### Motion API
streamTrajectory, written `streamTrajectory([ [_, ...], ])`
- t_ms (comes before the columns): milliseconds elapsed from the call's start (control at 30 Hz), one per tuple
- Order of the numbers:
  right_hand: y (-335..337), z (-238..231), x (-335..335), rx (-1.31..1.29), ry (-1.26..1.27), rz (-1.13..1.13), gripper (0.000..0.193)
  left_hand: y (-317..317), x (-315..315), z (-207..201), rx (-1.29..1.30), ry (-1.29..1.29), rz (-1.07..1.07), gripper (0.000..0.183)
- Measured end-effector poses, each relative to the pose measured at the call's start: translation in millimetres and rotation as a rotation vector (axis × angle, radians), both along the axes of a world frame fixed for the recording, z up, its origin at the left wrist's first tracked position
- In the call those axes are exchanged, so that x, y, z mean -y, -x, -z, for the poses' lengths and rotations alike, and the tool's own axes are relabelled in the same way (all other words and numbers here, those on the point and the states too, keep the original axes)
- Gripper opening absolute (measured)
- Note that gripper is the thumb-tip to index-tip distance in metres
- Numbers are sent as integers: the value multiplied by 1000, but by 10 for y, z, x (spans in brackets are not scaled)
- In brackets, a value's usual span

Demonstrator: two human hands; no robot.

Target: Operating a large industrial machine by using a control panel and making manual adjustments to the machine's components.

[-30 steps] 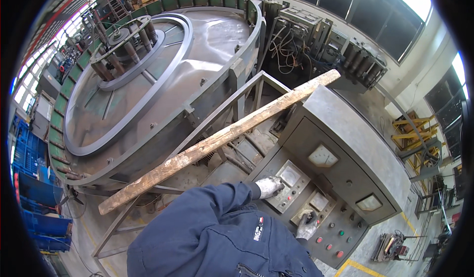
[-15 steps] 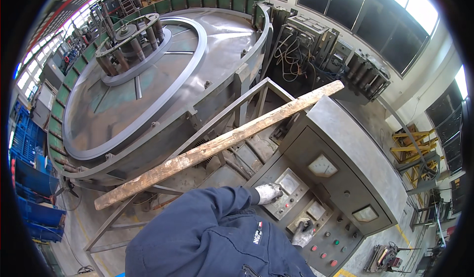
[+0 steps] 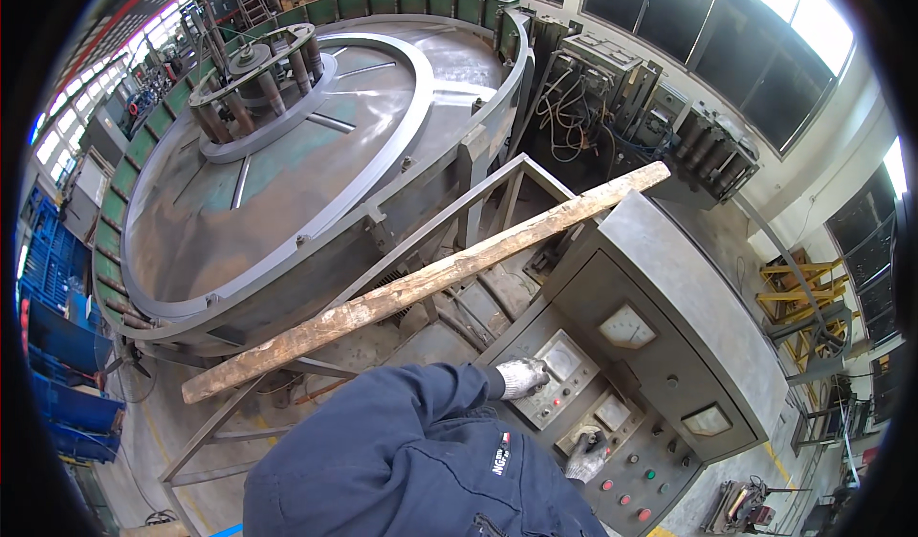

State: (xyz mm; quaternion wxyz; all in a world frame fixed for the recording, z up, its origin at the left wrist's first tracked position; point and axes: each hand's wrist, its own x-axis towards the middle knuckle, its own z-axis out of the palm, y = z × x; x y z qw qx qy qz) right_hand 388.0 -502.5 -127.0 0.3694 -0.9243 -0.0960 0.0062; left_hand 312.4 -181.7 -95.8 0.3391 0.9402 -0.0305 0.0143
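Observation:
My left hand [image 3: 522, 377], in a white-grey knit glove, is closed at the left control module [image 3: 549, 406], beside its small meter [image 3: 561, 357]. What its fingertips hold is hidden. My right hand [image 3: 584, 458], in a glove with dark fingertips, closes on a knob at a pale dial on the second module, below another meter [image 3: 612, 410]. Both modules are set in the sloping panel of a grey control cabinet [image 3: 688, 269]. Red and green push buttons [image 3: 624, 500] lie right of my right hand. A large round steel turntable [image 3: 287, 183] carries a grey ring [image 3: 417, 107].
A long rough wooden beam [image 3: 430, 279] rests across a metal railing [image 3: 430, 226] and the cabinet's top edge. Beyond stands machinery with loose cables [image 3: 569, 107]. Yellow frames [image 3: 798, 288] stand at the right, blue racks [image 3: 53, 260] at the left.
The turntable has rotated: its slots and the shine on its surface lie in different places, and the ring has shifted a little right. Both hands stay at the control modules.

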Motion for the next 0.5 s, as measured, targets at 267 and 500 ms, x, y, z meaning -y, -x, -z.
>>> streamTrajectory([
  [267,67,-216,-118,16,31,14,35,14,-2,60,-2,-53,6,29],
  [500,73,-264,-119,-13,-1,-3,33,6,-2,13,-16,-38,8,29],
])
